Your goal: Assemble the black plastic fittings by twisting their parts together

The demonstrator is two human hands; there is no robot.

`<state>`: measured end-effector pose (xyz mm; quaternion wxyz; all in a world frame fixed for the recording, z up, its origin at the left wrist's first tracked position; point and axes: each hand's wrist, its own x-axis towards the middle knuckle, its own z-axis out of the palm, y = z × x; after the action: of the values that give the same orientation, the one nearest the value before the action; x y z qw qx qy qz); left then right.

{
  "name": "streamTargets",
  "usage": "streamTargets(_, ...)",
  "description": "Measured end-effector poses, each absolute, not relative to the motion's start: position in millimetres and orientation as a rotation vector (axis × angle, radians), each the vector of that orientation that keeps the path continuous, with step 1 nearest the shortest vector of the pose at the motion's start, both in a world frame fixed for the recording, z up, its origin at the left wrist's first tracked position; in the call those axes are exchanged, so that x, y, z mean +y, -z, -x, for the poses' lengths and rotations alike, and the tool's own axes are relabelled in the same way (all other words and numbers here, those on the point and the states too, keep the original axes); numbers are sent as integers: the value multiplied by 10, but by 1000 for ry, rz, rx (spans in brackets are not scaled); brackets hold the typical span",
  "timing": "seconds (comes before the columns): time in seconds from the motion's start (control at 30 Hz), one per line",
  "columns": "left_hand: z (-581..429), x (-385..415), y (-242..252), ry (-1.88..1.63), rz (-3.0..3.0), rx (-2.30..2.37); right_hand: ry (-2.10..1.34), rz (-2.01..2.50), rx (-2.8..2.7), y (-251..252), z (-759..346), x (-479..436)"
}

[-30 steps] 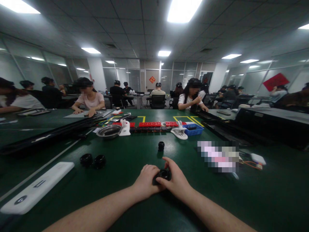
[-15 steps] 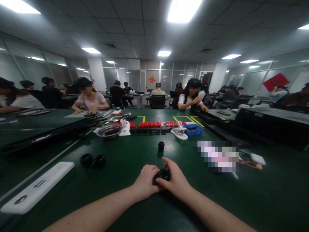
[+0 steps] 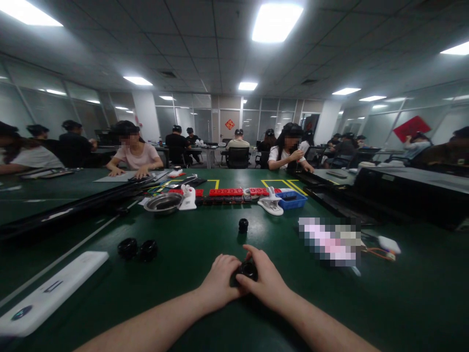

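Both hands are closed around a glossy black round fitting (image 3: 248,268) with a hole in its top, low over the green table. My left hand (image 3: 222,276) grips its left side, the fingers bent over the far edge. On the other side, my right hand (image 3: 266,277) has its thumb across the near rim and the index finger reaching past the back. A smaller black round piece (image 3: 243,225) stands alone just beyond my hands. Two similar black round pieces (image 3: 127,248) sit side by side at the left. The fitting's underside is hidden.
A long white device (image 3: 54,293) lies at the left. Farther back are a metal bowl (image 3: 163,211), two white clips (image 3: 188,197), red sockets (image 3: 226,191) and a blue tray (image 3: 293,202). A blurred pinkish item (image 3: 328,242) is at the right. Two co-workers (image 3: 134,154) sit opposite.
The view has tilted slightly, so everything sits a little lower and to the left. My hands stay around the fitting with nearly the same grip.
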<state>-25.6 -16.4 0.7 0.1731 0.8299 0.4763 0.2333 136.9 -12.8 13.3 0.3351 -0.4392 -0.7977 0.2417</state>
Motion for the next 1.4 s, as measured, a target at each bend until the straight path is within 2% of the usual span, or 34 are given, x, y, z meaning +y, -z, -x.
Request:
streamTargets(0.37, 258, -167, -25, -658, -2336, 1366, -760, 909, -2077, -146, -1383, -166)
streamTargets(0.67, 245, -157, -19, -619, -2330, 1385, -580, 1181, -2039, -103, -1343, -105)
streamTargets(1.03, 241, -179, -74, -582, -2331, 1384, -735, 940, -2112, -117, -1377, -137)
streamTargets(1.4, 254, -153, -12, -629, -2363, 1350, -630, 1173, -2013, -80, -1320, -93)
